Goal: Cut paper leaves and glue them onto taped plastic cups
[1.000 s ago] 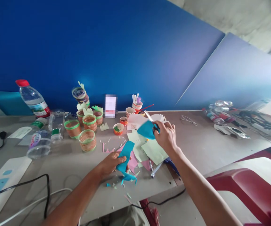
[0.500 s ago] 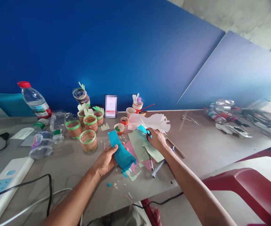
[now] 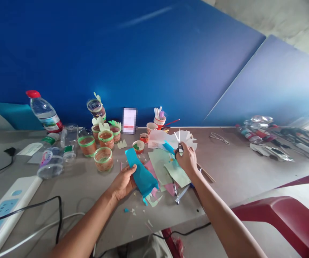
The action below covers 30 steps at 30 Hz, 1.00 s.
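Probably light and limp, the blue sheet (image 3: pixel 144 176) is best held where clamped, under the thumb (image 3: pixel 133 168) of the left hand (image 3: pixel 124 181), scissors (image 3: pixel 180 146) being gripped in the right hand (image 3: pixel 188 160).

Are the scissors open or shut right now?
Open: the scissors show two blades spread apart in a V, pointing away from the right hand that holds them.

An office-style desk (image 3: pixel 229 161) where I do craft work.
On my view's clock face, a blue partition panel (image 3: pixel 116 64) rises at twelve, a power strip (image 3: pixel 17 204) lies at eight, tangled cables (image 3: pixel 299 138) at three, and a red chair (image 3: pixel 278 213) stands at four, which reads as office; scissors (image 3: pixel 180 146), a blue sheet (image 3: pixel 144 176) and pale green paper (image 3: pixel 159 165) near the centre, with decorated cups (image 3: pixel 103 161) toward nine, show crafting.
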Motion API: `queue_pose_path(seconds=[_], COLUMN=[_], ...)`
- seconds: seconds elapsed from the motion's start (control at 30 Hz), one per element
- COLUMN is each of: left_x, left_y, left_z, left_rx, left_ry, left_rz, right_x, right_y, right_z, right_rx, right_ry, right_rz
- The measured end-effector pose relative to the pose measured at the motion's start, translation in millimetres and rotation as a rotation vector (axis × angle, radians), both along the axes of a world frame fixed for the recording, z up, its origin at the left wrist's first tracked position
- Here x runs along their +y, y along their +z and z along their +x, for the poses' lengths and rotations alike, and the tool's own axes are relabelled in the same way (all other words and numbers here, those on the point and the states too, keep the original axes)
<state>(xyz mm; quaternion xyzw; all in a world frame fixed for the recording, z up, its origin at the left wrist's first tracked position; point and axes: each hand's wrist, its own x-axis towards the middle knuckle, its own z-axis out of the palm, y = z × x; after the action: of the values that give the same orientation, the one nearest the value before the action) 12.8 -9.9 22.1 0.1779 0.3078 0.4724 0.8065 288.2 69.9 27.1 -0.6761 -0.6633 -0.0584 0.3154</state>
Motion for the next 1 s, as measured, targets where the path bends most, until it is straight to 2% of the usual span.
queue_pose_path(seconds=[0.07, 0.13, 0.27, 0.33, 0.4, 0.5, 0.6, 0.73, 0.87, 1.0], left_x=[1, 2, 2, 1, 1, 1, 2, 0, -6, -13], left_y=[-0.2, -0.6, -1.3, -1.0, -0.1, 1.6, 2.8, 2.8, -2.3, -13.0], left_z=[0, -1, -3, -3, -2, 0, 1, 0, 2, 10], left_rx=[-0.016, -0.029, -0.042, -0.049, -0.048, -0.037, -0.026, -0.018, -0.015, 0.107], left_ry=[0.004, 0.019, 0.017, 0.013, 0.035, 0.076, 0.092, 0.080, -0.054, -0.208], left_rz=[-0.014, -0.023, 0.003, 0.036, 0.054, 0.038, 0.028, 0.054, 0.160, 0.230], right_x=[-10, -25, -58, -73, -85, -97, -104, -107, -101, -98], right_y=[7.9, 17.1, 21.6, 15.3, 7.5, 0.0, -1.0, 2.2, 7.3, 13.3], right_z=[-7, -20, -53, -66, -73, -75, -77, -84, -91, -96], right_rx=[0.144, 0.331, 0.795, 0.970, 1.072, 1.104, 1.014, 0.882, 0.915, 0.983], right_ry=[0.037, 0.103, 0.415, 0.501, 0.529, 0.505, 0.444, 0.338, 0.285, 0.265], right_rz=[0.071, 0.065, -0.242, -0.372, -0.427, -0.448, -0.453, -0.380, -0.331, -0.337])
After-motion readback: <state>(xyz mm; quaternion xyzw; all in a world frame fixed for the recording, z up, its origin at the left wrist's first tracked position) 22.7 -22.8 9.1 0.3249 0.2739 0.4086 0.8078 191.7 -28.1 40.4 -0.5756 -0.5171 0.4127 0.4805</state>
